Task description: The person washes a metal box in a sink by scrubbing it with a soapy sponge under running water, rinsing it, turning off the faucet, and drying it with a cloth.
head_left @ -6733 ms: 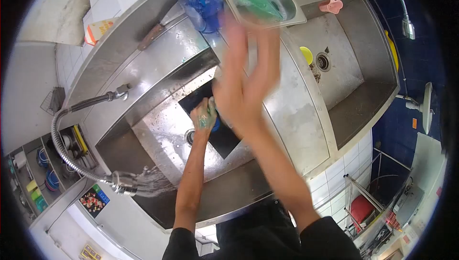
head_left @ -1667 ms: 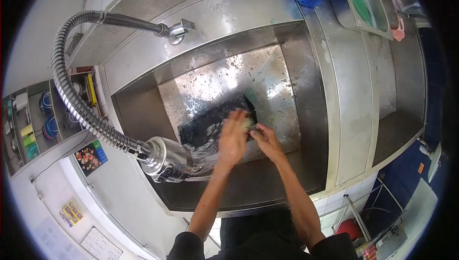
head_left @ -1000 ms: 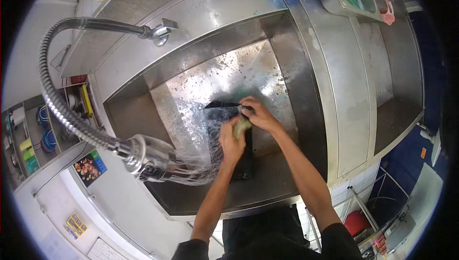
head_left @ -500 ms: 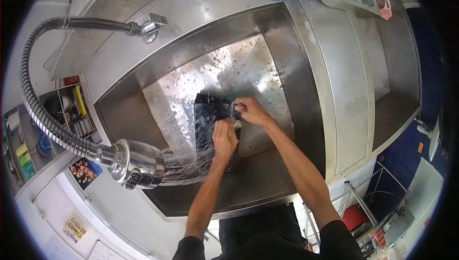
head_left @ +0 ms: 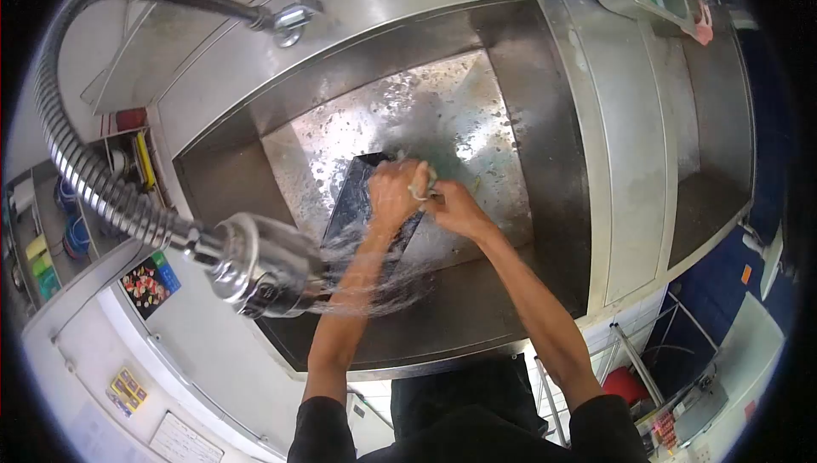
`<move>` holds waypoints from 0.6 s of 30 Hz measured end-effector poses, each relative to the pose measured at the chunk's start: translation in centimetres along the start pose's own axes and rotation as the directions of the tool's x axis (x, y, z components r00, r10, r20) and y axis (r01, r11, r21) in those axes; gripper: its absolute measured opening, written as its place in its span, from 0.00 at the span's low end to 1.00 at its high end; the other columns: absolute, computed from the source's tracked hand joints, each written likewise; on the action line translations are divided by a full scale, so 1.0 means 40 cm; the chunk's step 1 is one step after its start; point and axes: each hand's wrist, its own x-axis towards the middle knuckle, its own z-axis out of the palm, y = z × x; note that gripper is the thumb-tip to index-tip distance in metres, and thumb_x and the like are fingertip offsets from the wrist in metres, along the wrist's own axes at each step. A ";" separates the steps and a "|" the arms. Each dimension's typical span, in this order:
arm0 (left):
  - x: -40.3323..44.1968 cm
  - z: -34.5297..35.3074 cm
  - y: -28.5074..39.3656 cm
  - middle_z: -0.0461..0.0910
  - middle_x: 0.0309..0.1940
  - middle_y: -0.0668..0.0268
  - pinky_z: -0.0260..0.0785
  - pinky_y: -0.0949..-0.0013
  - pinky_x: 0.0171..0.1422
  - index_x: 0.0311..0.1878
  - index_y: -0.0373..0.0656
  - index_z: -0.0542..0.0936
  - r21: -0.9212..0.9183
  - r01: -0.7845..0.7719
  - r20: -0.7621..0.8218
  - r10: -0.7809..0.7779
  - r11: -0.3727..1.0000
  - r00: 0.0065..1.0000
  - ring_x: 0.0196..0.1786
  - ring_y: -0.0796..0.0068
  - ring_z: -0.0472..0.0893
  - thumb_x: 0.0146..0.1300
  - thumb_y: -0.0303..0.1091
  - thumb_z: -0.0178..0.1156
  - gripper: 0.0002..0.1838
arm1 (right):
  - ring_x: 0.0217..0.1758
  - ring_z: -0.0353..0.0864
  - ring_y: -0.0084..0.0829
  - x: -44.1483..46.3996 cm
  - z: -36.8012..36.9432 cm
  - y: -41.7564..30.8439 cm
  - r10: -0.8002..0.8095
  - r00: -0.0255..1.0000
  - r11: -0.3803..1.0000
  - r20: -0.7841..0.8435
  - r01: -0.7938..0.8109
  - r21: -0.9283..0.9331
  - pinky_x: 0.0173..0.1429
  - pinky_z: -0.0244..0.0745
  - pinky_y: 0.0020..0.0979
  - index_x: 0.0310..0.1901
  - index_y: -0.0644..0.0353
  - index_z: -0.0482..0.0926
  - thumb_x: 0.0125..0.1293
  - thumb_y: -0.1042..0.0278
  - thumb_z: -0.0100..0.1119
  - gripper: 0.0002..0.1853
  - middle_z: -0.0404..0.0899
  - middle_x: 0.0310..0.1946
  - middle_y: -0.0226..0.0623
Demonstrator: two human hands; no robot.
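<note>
The dark panel lies aslant in the middle of the sink, its far end now swung rightward. The left hand has moved up over that end, fingers curled on a blurred pale thing; the right hand is just beside, fingers bent, its hold impossible to tell. Water from the sprayer head over the left edge crosses the left forearm, so less probably rinses the panel.

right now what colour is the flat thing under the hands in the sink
Black: the flat thing shows in the head view, partly covered.
</note>
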 end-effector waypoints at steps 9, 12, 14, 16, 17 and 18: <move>0.006 0.072 0.050 0.79 0.19 0.56 0.69 0.50 0.33 0.25 0.41 0.81 -0.175 0.289 -0.258 -0.327 0.941 0.909 0.24 0.46 0.79 0.69 0.33 0.53 0.16 | 0.42 0.80 0.38 -0.067 0.079 0.016 -0.005 0.999 0.991 -0.039 0.010 0.130 0.50 0.75 0.37 0.50 0.67 0.78 0.58 0.72 0.67 0.18 0.81 0.43 0.46; -0.110 -0.051 0.106 0.78 0.30 0.52 0.69 0.50 0.43 0.35 0.37 0.80 -0.291 0.151 -0.205 -0.216 0.945 0.955 0.36 0.46 0.78 0.66 0.30 0.56 0.08 | 0.46 0.77 0.43 -0.080 0.056 0.054 -0.054 0.985 0.998 -0.163 0.046 -0.052 0.53 0.72 0.40 0.43 0.68 0.79 0.59 0.68 0.68 0.15 0.76 0.40 0.45; -0.318 -0.062 0.034 0.78 0.36 0.50 0.68 0.51 0.45 0.41 0.36 0.80 -0.154 0.218 -0.043 -0.227 0.964 0.973 0.40 0.45 0.76 0.65 0.29 0.57 0.07 | 0.47 0.74 0.45 -0.117 0.031 0.091 -0.121 0.966 0.974 -0.230 0.071 -0.217 0.53 0.70 0.42 0.40 0.69 0.79 0.60 0.65 0.68 0.15 0.73 0.39 0.46; -0.506 -0.050 -0.048 0.78 0.47 0.54 0.67 0.51 0.56 0.53 0.37 0.75 -0.653 0.446 -0.023 -0.604 0.613 0.797 0.52 0.50 0.74 0.68 0.29 0.56 0.12 | 0.47 0.71 0.48 -0.155 0.019 0.137 -0.086 0.964 0.970 -0.250 0.024 -0.240 0.53 0.68 0.44 0.34 0.70 0.76 0.61 0.60 0.69 0.18 0.68 0.38 0.48; -0.548 -0.055 -0.056 0.77 0.56 0.57 0.66 0.50 0.67 0.62 0.39 0.72 -0.962 0.272 0.132 -0.857 0.010 0.499 0.63 0.55 0.73 0.70 0.30 0.55 0.18 | 0.47 0.71 0.48 -0.168 0.034 0.148 -0.087 0.965 0.971 -0.249 0.026 -0.237 0.53 0.68 0.44 0.34 0.70 0.76 0.61 0.60 0.69 0.18 0.68 0.38 0.48; -0.508 -0.068 -0.048 0.78 0.48 0.51 0.67 0.50 0.58 0.53 0.35 0.75 -0.682 0.562 -0.240 -0.869 0.468 0.432 0.56 0.52 0.75 0.70 0.36 0.55 0.15 | 0.42 0.69 0.42 -0.180 0.055 0.157 -0.114 0.961 0.964 -0.252 0.046 -0.263 0.48 0.68 0.40 0.34 0.69 0.75 0.62 0.62 0.69 0.18 0.65 0.35 0.43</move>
